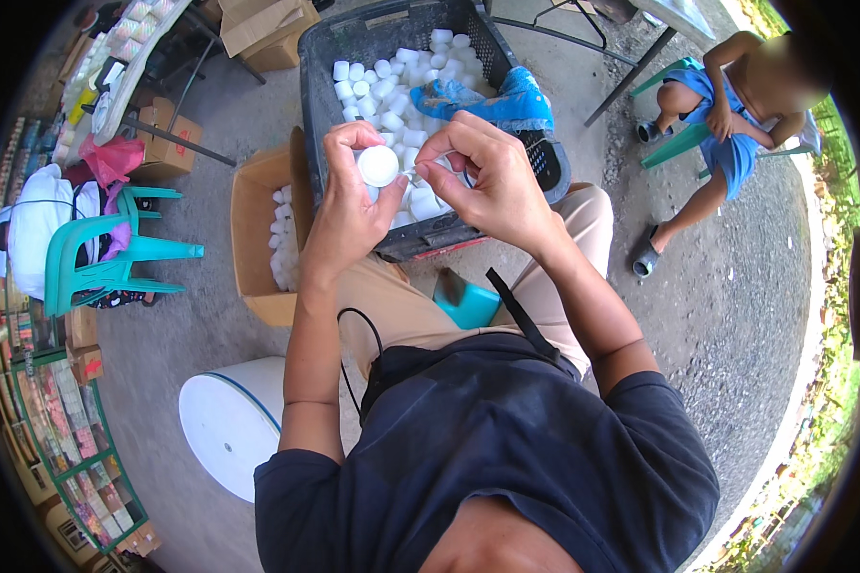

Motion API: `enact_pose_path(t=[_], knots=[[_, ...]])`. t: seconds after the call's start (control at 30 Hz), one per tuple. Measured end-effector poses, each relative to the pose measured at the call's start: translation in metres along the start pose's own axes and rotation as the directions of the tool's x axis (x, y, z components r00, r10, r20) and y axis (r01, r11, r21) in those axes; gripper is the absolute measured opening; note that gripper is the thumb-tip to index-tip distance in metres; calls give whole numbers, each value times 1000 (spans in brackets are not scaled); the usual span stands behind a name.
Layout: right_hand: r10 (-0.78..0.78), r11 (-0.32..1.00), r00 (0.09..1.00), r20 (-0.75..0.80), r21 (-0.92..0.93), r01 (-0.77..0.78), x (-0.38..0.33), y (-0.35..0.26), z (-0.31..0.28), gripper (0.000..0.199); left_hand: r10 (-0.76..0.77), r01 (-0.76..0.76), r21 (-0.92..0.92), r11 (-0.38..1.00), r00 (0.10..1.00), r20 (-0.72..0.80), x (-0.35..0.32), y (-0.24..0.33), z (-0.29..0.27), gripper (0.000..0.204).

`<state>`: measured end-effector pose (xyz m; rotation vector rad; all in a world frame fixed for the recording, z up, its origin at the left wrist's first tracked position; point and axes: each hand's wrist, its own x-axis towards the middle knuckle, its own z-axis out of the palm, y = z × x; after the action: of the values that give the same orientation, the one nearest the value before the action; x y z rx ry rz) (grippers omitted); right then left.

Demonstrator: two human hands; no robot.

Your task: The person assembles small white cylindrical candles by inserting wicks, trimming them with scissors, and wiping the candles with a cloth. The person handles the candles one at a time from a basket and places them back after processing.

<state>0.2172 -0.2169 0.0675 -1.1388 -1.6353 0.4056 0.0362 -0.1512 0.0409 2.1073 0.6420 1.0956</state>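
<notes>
Between the thumb and fingers of my left hand [344, 205] is a small white round jar [378, 166], its flat round face turned up. Just right of it, my right hand [492, 181] has thumb and forefinger pinched together; whatever is in the pinch is too small to make out. Both hands are above the near part of a black plastic crate [312, 72], which holds many similar white jars [382, 91]. A crumpled blue sack [506, 100] lies over the jars and the crate's right side. More white pieces sit in an open cardboard box [246, 248] at the crate's left.
A white drum-like container [225, 435] lies at lower left. Teal plastic chairs [115, 258] with bags stand on the left, near a loaded table [148, 57]. Another person [726, 124] sits at the right. Cartons [268, 38] stand behind the crate.
</notes>
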Motion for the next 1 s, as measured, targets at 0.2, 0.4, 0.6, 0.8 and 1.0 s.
enact_pose_path(t=[0.2, 0.4, 0.6, 0.8, 1.0], knots=[[-102, 993, 995, -8, -57, 101, 1, -7, 3, 13, 60, -61, 88, 994, 998, 5, 5, 19, -4, 52], [-74, 992, 997, 3, -101, 74, -1, -8, 1, 11, 18, -27, -153, 988, 998, -60, 2, 18, -2, 57], [41, 999, 999, -5, 7, -41, -3, -4, 1, 9, 39, -51, -389, 920, 999, -38, 2, 21, -6, 61], [93, 994, 994, 62, 47, -96, -5, -3, -1, 10, 33, -39, -341, 939, 999, -21, 1, 30, -12, 59], [100, 941, 993, 60, 320, -114, -5, -8, 3, 11, 15, -23, -313, 949, 1000, -26, -2, 32, -15, 56]])
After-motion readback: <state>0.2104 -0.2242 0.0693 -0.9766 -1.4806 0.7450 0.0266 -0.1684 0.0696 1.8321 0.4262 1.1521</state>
